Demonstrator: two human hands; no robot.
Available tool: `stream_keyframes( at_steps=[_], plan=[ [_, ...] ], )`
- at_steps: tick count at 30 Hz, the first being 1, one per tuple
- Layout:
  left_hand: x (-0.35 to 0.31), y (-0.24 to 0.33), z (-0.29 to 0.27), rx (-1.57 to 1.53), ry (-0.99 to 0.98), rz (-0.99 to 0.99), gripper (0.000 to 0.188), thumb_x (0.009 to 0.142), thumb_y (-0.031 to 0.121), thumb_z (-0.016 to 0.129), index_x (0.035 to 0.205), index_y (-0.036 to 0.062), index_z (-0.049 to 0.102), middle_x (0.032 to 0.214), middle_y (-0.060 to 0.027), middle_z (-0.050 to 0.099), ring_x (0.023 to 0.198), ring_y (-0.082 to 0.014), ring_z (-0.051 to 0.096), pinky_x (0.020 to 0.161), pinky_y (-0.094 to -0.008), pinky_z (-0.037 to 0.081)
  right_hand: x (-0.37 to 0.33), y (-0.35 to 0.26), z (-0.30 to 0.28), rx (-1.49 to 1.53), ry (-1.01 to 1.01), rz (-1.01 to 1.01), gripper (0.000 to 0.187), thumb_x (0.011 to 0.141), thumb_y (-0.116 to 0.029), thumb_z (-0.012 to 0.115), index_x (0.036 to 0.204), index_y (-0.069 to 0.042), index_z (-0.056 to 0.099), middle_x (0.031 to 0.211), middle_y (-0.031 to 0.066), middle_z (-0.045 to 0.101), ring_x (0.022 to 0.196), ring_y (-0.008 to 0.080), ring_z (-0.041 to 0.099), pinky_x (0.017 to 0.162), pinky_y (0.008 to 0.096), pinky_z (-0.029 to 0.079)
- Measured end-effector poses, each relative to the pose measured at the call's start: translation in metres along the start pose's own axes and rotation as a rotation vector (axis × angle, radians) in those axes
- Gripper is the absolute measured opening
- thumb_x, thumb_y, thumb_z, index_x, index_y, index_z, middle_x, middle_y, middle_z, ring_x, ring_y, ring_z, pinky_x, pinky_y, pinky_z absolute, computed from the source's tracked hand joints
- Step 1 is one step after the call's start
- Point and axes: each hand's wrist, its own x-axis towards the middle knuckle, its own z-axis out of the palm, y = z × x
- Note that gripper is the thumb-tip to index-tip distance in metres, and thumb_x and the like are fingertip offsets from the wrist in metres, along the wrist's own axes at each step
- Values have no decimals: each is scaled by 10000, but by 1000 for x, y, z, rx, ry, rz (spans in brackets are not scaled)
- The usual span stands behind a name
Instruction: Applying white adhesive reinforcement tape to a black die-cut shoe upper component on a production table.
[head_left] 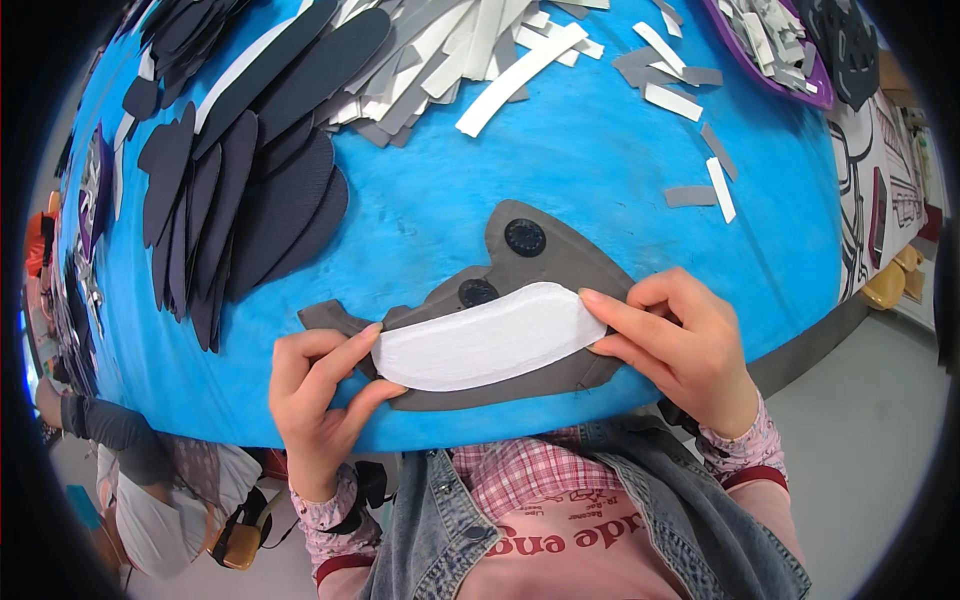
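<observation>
Between my hands lies a white, rounded-end strip of padding, stretched across a grey shoe-upper piece that carries two round black discs. My left hand pinches the strip's left end between thumb and fingers. At its other end, my right hand grips the right tip the same way, thumb below and forefinger on top. The grey piece sticks out above and below the strip and rests on the blue table by its near edge. Part of it is hidden under the white strip.
Dark insole-shaped pieces are stacked at the left, with more behind. White and grey strips lie heaped at the far side, and several are scattered at the right. A purple basket of strips stands far right. Another person sits at the left.
</observation>
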Motion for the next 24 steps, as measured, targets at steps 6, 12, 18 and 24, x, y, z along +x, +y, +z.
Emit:
stream_keyframes(
  at_steps=[6,12,18,24],
  plan=[
    [0,1,-1,9,-12,-13,554,565,212,853,1086,84,717,874,-21,574,790,-166,507,658,-294,416,1,1,-1,-42,-11,-36,471,684,-119,806,1143,-109,700,820,33,535,627,152,522,525,283,436],
    [0,2,-1,10,-16,-16,554,565,213,849,1088,86,716,874,-20,577,795,-172,504,659,-301,415,0,1,0,-35,11,-32,476,653,-110,809,1120,-92,719,826,29,540,644,130,508,522,262,401],
    [0,1,-1,9,-24,-15,553,567,219,848,1089,91,716,877,-19,579,798,-174,503,660,-304,412,0,0,-1,-32,4,-31,468,658,-103,807,1117,-84,717,836,33,542,645,132,510,523,262,400],
    [1,1,-2,15,-32,1,548,573,231,846,1088,95,715,879,-16,581,799,-175,502,660,-305,410,-1,0,-2,-24,-11,-18,449,697,-112,799,1136,-92,703,829,41,527,650,154,522,539,289,434]
  ],
)
